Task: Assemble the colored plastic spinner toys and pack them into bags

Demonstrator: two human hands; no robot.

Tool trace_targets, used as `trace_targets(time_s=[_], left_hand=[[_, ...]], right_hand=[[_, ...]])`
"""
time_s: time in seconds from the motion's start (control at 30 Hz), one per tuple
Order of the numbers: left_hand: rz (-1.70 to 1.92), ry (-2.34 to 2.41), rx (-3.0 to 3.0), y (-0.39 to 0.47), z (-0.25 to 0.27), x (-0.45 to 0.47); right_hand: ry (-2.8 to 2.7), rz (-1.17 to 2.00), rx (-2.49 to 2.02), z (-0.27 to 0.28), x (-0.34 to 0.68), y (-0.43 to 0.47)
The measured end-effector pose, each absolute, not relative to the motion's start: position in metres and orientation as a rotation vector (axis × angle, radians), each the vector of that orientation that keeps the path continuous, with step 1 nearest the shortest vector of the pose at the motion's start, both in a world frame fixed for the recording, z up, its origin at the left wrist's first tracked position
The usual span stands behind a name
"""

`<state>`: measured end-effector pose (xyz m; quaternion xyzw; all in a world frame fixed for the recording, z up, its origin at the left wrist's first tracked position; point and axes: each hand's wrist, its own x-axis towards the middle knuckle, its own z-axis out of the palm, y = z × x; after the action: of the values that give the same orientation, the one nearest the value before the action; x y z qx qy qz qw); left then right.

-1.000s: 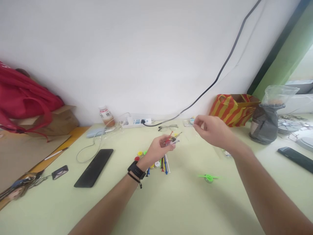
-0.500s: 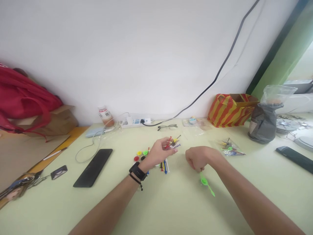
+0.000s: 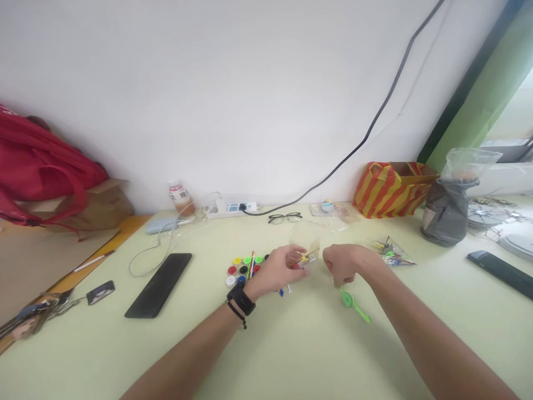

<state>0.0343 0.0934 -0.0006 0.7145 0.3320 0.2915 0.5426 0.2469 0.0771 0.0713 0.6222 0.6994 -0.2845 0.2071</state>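
Note:
My left hand (image 3: 280, 269) is closed on a clear plastic bag (image 3: 315, 250) with small coloured plastic arrows at its mouth or inside; red and yellow show between the fingers. Just right of the bag, my right hand (image 3: 342, 262) is curled, its fingertips hidden. A green spinner arrow (image 3: 348, 300) with a round centre hangs or lies below it, one end meeting the fingers. Left of my left hand stand rows of coloured round discs (image 3: 231, 270), with several thin arrows (image 3: 251, 265) lying over them. More arrows (image 3: 282, 292) show partly under the left hand.
A filled clear bag (image 3: 389, 253) lies to the right. Eyeglasses (image 3: 285, 218) and a power strip (image 3: 233, 209) sit by the wall. A black flat case (image 3: 159, 286) is at left, a dark phone-like slab (image 3: 502, 275) at right. A striped bag (image 3: 387, 189) stands behind.
The left hand has moved slightly right and lower, baring more discs and arrows. My right hand has shifted a little right, and the green spinner arrow moved with it. The clear bag shows more plainly.

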Motion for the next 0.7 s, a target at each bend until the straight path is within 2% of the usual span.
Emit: trace_targets(time_s=[0.17,0.43,0.7], left_hand=[[0.714,0.824,1.766,0.09,0.002,0.036],[0.674,0.844,1.446,0.088,0.008,0.038],[0.638,0.823,1.489,0.092,0.002,0.034]], right_hand=[[1.949,-0.807,1.721,0.062,0.245,0.08],[2.117,-0.837,1.703,0.069,0.266,0.089],[2.666,-1.357,1.884,0.118,0.335,0.067]])
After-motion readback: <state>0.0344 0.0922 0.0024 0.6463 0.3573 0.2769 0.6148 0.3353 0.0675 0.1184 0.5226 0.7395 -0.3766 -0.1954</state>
